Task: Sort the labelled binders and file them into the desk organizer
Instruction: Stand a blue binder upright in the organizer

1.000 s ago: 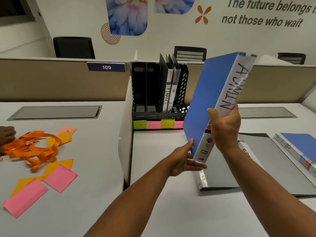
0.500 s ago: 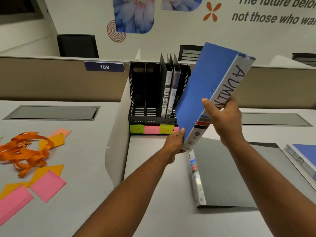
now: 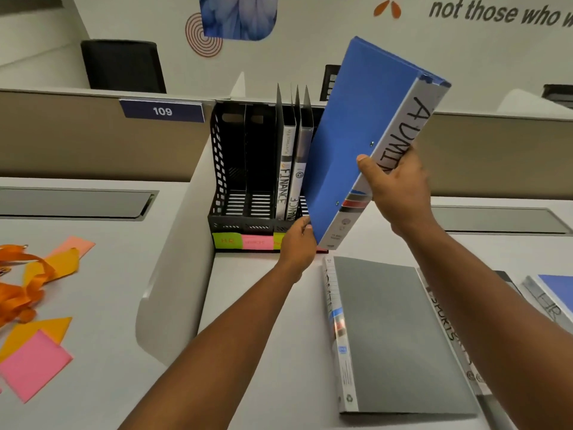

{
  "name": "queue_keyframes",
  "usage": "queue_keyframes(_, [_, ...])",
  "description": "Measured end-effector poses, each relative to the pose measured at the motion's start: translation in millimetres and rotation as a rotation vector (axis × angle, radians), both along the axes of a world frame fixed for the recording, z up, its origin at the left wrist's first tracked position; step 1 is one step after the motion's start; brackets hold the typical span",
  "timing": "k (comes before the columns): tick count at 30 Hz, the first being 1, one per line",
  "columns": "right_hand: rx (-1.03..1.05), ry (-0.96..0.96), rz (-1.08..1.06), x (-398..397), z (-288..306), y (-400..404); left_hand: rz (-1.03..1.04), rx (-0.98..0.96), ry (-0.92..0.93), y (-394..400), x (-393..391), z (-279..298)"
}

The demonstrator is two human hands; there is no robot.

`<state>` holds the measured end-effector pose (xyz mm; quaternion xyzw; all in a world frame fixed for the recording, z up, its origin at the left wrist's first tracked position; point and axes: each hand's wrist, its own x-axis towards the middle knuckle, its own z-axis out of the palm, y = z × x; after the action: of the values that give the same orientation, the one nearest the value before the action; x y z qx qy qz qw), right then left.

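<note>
A blue binder (image 3: 350, 131) with ADMIN on its spine is held tilted in front of the right end of the black desk organizer (image 3: 229, 169). My right hand (image 3: 400, 190) grips its spine at mid height. My left hand (image 3: 297, 243) holds its bottom corner just in front of the organizer's base. Two FINANCE binders (image 3: 286, 175) stand in the organizer's third slot; the two left slots look empty. Coloured labels (image 3: 245, 242) run along the organizer's front. A grey binder (image 3: 397, 333) lies flat on the desk below, with a SPORTS binder (image 3: 446, 324) under it.
A blue HR binder (image 3: 552, 299) lies at the right edge. On the left desk, past a white divider (image 3: 173, 274), lie an orange lanyard (image 3: 18, 283) and pink and orange sticky notes (image 3: 34, 361). A beige partition with a 109 plate (image 3: 162, 111) stands behind.
Both hands have carried the ADMIN binder forward and left to the organizer, its lower corner now at the organizer's right end. My view has moved closer.
</note>
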<state>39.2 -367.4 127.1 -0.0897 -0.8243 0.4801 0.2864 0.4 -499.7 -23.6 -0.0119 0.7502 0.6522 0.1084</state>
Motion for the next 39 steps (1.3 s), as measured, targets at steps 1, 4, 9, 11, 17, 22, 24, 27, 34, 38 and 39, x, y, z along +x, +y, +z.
queue_keyframes(1, [0.008,0.005,0.007,-7.7,1.8,-0.3,-0.028,-0.064,0.062,-2.1,-4.8,-3.7])
queue_keyframes(4, [0.035,0.007,0.022,-28.4,7.7,-0.6,-0.097,-0.308,0.193,-9.0,-15.5,-13.2])
queue_keyframes(9, [0.014,0.032,-0.015,-57.0,19.9,0.7,-0.130,-0.585,0.282,-16.7,-19.1,-20.9])
queue_keyframes(11, [0.001,0.019,-0.021,-65.7,22.5,-0.6,-0.169,-0.666,0.281,-18.0,-20.5,-23.6])
queue_keyframes(17, [-0.032,-0.020,-0.095,-68.6,24.9,11.7,-0.236,-0.748,0.277,-20.2,-27.0,-26.6])
queue_keyframes(22, [-0.059,0.010,-0.143,-49.0,31.6,27.2,-0.229,-0.680,0.277,-21.9,-26.4,-26.2])
queue_keyframes(24, [-0.046,0.024,-0.138,-39.7,34.4,30.5,-0.123,-0.476,0.194,-17.4,-27.0,-24.6])
queue_keyframes(27, [-0.024,0.032,-0.134,-24.9,38.3,35.0,0.062,-0.135,0.102,-11.3,-24.8,-15.1])
queue_keyframes(34, [0.031,0.016,-0.093,-17.2,31.9,23.5,-0.125,-0.066,0.226,9.5,-11.5,5.5])
queue_keyframes(38, [0.071,0.009,-0.056,-32.6,31.0,8.8,-0.105,-0.235,0.242,12.0,-10.6,12.5])
queue_keyframes(39, [0.078,0.007,-0.049,-38.6,30.5,5.8,-0.107,-0.268,0.247,10.4,-11.5,12.8])
